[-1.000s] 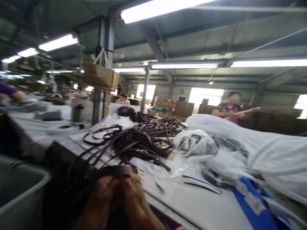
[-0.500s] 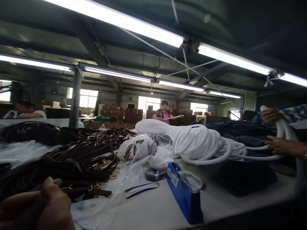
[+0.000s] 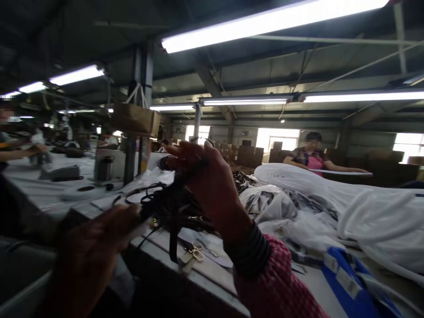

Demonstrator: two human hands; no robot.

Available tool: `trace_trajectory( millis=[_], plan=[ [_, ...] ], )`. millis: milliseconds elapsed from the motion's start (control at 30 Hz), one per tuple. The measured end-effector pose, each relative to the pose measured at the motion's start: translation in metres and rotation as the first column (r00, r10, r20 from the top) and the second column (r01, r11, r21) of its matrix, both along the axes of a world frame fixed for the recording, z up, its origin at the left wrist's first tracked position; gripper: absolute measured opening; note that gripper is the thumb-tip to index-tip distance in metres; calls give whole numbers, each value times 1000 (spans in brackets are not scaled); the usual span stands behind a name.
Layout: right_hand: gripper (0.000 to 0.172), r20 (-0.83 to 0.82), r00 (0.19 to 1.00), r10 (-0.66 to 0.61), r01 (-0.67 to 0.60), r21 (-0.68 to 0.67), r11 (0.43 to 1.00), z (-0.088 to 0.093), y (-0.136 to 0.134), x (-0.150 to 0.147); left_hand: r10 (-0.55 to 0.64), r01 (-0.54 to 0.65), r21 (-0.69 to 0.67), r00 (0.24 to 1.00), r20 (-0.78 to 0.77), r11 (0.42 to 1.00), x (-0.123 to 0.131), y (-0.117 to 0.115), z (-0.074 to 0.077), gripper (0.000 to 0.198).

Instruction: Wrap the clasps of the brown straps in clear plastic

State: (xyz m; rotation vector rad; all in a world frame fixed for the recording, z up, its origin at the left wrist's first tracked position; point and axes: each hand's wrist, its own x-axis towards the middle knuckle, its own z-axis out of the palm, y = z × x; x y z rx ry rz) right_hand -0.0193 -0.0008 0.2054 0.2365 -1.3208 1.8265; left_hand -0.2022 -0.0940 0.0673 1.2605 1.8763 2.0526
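My right hand point(image 3: 208, 185) is raised over the table, fingers curled round a dark brown strap point(image 3: 172, 221) that hangs down with a gold clasp point(image 3: 194, 254) near its low end. My left hand point(image 3: 99, 247) is low at the front left, blurred, closed on the other part of the same strap. Behind both hands lies a heap of dark straps point(image 3: 165, 205) with gold clasps on the white table point(image 3: 215, 282).
White rope coils point(image 3: 364, 207) and crumpled plastic bags point(image 3: 274, 203) fill the right side, with a blue object point(image 3: 351, 282) near the front. A person in pink point(image 3: 313, 159) stands behind the rope. A grey bin point(image 3: 20, 282) sits at lower left, other workers at far left.
The camera swung right, then back left. My right hand rose from the table edge to chest height with the strap; my left hand stayed low.
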Motion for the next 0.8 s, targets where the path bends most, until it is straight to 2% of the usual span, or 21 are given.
trace_trajectory(
  millis=[67, 133, 233, 333, 467, 533, 633, 700, 800],
  plan=[
    [38, 61, 998, -24, 37, -232, 972, -35, 13, -4, -96, 99, -21, 990, 101, 995, 12, -6, -13, 47],
    [39, 108, 992, -61, 92, -307, 947, -70, 19, -6, -237, 252, -81, 958, 162, 964, 28, -2, -25, 54],
    [45, 211, 963, -165, 205, -184, 961, -112, 17, -10, -379, 409, -149, 905, 195, 900, 44, 8, -28, 60],
    [52, 295, 909, -296, 307, 8, 952, -135, 5, -18, -464, 492, -97, 859, 215, 865, 53, 14, -17, 56],
    [40, 287, 843, -455, 393, 251, 885, -149, -6, -28, -504, 510, 29, 838, 207, 860, 60, 27, -4, 48],
    [33, 278, 830, -483, 421, 254, 871, -151, -2, -32, -452, 458, 18, 869, 201, 889, 60, 33, -7, 46],
    [26, 288, 821, -493, 504, 41, 863, -145, 26, -31, -387, 402, -64, 908, 162, 914, 53, 36, -22, 42],
    [24, 317, 801, -508, 567, -131, 813, -136, 58, -24, -415, 434, -119, 896, 159, 893, 43, 30, -35, 45],
    [28, 342, 787, -514, 601, -235, 764, -118, 111, 2, -427, 464, -181, 879, 210, 867, 22, 14, -50, 49]
  ],
)
